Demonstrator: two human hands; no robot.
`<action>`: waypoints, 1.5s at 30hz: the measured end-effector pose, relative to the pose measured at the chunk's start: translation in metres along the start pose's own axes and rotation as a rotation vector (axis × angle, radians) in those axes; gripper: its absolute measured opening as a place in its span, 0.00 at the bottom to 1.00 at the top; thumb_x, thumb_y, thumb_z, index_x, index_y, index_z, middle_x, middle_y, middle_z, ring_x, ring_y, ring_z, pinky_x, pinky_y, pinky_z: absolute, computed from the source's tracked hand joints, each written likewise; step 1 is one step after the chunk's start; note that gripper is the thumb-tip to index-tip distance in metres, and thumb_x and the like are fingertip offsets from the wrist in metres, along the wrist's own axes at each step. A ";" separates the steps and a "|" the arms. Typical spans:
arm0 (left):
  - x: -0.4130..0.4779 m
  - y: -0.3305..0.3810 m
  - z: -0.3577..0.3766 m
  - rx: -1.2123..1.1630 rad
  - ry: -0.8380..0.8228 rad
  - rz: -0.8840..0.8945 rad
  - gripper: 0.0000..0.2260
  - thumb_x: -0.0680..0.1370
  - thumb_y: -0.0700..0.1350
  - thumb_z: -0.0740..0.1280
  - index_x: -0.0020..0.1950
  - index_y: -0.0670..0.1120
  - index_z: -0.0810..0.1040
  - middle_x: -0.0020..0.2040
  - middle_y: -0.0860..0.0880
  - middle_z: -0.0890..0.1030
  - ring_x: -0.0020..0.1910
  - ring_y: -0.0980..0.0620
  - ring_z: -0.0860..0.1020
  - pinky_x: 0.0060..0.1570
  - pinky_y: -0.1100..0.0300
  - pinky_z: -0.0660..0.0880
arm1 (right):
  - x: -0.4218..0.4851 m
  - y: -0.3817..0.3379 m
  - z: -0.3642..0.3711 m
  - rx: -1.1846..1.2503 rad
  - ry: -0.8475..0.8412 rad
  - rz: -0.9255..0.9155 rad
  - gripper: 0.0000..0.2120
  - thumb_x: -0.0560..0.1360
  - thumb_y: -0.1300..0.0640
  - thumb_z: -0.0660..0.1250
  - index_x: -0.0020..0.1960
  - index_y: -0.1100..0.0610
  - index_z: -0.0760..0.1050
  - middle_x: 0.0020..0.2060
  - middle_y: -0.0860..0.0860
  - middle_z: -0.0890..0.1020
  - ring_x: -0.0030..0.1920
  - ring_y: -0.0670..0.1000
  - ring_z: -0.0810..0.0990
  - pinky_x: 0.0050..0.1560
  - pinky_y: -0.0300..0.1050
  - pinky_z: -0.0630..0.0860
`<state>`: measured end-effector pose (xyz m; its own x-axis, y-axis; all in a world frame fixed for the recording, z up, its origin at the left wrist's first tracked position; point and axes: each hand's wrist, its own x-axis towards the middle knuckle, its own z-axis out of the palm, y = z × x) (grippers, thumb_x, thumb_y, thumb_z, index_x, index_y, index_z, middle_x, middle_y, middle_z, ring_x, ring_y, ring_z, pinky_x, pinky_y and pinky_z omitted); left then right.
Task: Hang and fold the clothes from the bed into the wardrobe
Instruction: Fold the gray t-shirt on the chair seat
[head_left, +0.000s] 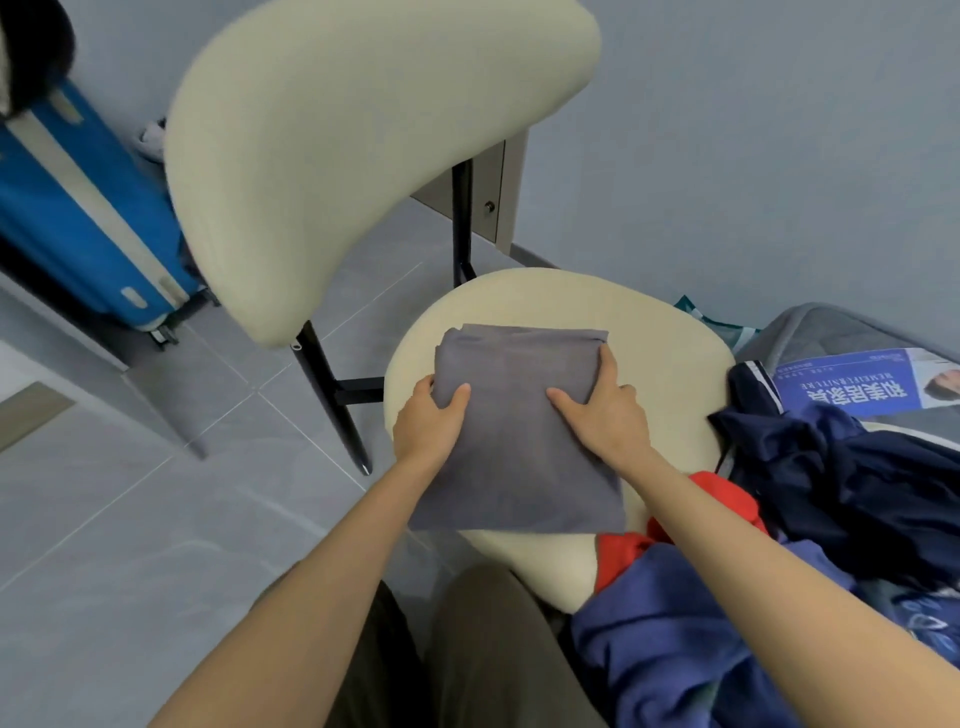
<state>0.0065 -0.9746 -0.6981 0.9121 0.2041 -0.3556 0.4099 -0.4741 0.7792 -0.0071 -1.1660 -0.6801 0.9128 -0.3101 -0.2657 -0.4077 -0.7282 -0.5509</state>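
Lying folded on the cream chair seat, the grey garment looks light, soft and floppy; with the left hand pinching its left edge and the right hand pressed flat by its right edge, lifting from both sides should keep it square.

The chair backrest is blocking the far left of the seat, a clothes pile is crowding its right edge, and the tiled floor at left is offering free passage.
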 end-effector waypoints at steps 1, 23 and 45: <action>-0.008 -0.002 -0.004 -0.052 -0.002 -0.007 0.21 0.78 0.57 0.63 0.68 0.49 0.71 0.59 0.53 0.79 0.58 0.48 0.76 0.58 0.53 0.73 | -0.006 -0.001 -0.004 0.026 -0.027 -0.007 0.42 0.75 0.39 0.64 0.78 0.49 0.43 0.64 0.63 0.73 0.58 0.66 0.75 0.57 0.54 0.71; -0.176 -0.108 -0.229 -0.376 0.321 -0.022 0.21 0.78 0.51 0.66 0.70 0.48 0.70 0.61 0.51 0.77 0.58 0.50 0.76 0.60 0.54 0.73 | -0.215 -0.154 0.042 0.268 -0.385 -0.336 0.36 0.78 0.48 0.63 0.78 0.50 0.47 0.72 0.52 0.67 0.69 0.56 0.69 0.69 0.52 0.67; -0.218 -0.043 -0.550 -0.464 0.747 -0.155 0.20 0.78 0.48 0.66 0.69 0.46 0.70 0.62 0.51 0.75 0.54 0.56 0.73 0.52 0.64 0.68 | -0.309 -0.496 0.036 0.240 -0.646 -0.615 0.31 0.81 0.53 0.59 0.79 0.50 0.47 0.74 0.48 0.63 0.72 0.53 0.65 0.69 0.45 0.62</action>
<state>-0.2048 -0.5275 -0.3707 0.5479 0.8187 -0.1718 0.3444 -0.0336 0.9382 -0.0881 -0.6867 -0.3532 0.8097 0.5433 -0.2218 0.0856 -0.4833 -0.8713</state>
